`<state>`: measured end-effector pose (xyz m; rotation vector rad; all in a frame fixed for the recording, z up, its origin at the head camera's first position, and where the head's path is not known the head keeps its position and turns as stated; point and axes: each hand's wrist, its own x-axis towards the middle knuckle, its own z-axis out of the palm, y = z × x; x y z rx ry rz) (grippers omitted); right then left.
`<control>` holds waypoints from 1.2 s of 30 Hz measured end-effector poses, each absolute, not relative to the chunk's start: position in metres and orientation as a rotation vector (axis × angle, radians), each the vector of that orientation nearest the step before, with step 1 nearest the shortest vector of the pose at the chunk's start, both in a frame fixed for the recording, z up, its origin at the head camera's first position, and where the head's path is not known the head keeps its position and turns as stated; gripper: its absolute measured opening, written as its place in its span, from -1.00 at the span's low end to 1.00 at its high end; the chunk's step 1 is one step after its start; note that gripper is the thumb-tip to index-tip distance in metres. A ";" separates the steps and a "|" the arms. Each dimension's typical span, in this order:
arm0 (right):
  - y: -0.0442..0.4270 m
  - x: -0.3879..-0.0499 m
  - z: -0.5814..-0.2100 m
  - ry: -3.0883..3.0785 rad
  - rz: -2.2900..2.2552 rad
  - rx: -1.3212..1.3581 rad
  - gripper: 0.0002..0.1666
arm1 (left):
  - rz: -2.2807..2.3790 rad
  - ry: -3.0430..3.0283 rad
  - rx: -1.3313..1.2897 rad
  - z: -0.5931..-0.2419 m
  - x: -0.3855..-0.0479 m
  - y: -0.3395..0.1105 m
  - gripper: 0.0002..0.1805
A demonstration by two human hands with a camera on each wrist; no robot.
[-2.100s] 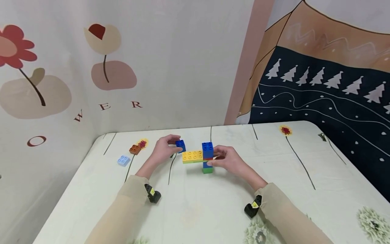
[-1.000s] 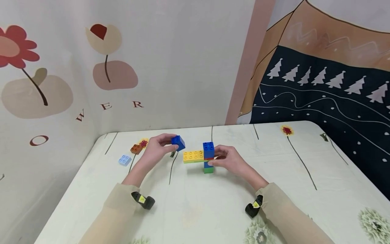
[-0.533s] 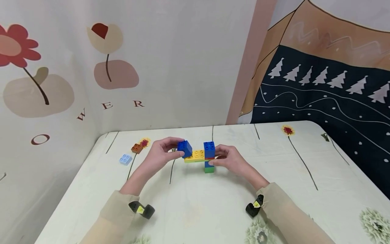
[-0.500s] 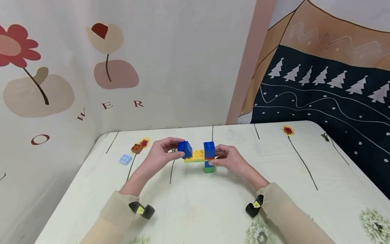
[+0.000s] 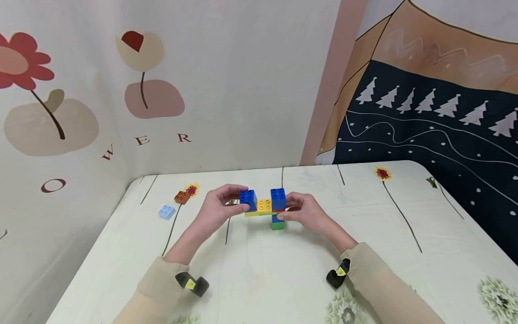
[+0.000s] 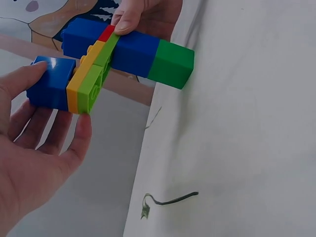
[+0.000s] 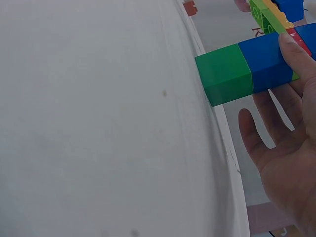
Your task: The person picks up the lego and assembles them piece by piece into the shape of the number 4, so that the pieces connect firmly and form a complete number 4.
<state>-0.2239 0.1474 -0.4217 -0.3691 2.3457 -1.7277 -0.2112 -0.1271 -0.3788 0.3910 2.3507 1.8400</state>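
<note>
In the head view, my left hand (image 5: 218,207) holds a blue building block (image 5: 248,200) between thumb and fingers, on the left end of the yellow brick (image 5: 264,205). The left wrist view shows studs in a narrow gap between that blue block (image 6: 52,86) and the yellow. Under the yellow lies a lime brick (image 6: 91,89). My right hand (image 5: 303,209) grips the upright stack these bricks jut from: a blue block (image 5: 278,199) on top, a red piece (image 6: 107,33), another blue block (image 7: 264,59), and a green block (image 7: 224,74) at the bottom.
An orange-brown block (image 5: 182,197) and a light blue block (image 5: 167,212) lie on the table (image 5: 259,279), left of my left hand. A patterned curtain (image 5: 243,90) stands behind the table's far edge.
My left hand has carried the blue block right and down onto the yellow brick's left end, turning it from tilted to nearly level. My right hand and the stack stay in place.
</note>
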 end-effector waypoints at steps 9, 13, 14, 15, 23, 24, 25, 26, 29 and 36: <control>0.148 -0.225 -0.423 2.347 -1.726 -0.360 -0.58 | 1.921 2.270 0.352 -0.386 -0.209 -0.124 -0.50; 0.148 -0.225 -0.423 2.345 -1.729 -0.360 -0.58 | 1.935 2.281 0.328 -0.387 -0.208 -0.123 -0.50; 0.148 -0.225 -0.423 2.344 -1.730 -0.362 -0.58 | 1.935 2.287 0.321 -0.387 -0.208 -0.123 -0.51; 0.148 -0.225 -0.423 2.344 -1.731 -0.362 -0.58 | 1.935 2.291 0.313 -0.387 -0.208 -0.122 -0.51; 0.147 -0.225 -0.424 2.352 -1.721 -0.361 -0.58 | 1.933 2.312 0.292 -0.386 -0.210 -0.121 -0.51; 0.147 -0.225 -0.424 2.353 -1.721 -0.361 -0.58 | 1.933 2.312 0.288 -0.386 -0.210 -0.121 -0.51; 0.147 -0.225 -0.424 2.354 -1.719 -0.362 -0.58 | 1.935 2.312 0.288 -0.386 -0.210 -0.121 -0.51; 0.147 -0.225 -0.424 2.354 -1.719 -0.362 -0.58 | 1.934 2.314 0.290 -0.386 -0.210 -0.121 -0.51; 0.147 -0.225 -0.424 2.357 -1.716 -0.361 -0.58 | 1.934 2.320 0.307 -0.385 -0.211 -0.120 -0.52; 0.148 -0.225 -0.424 2.352 -1.720 -0.369 -0.60 | 1.912 2.359 0.318 -0.384 -0.212 -0.119 -0.55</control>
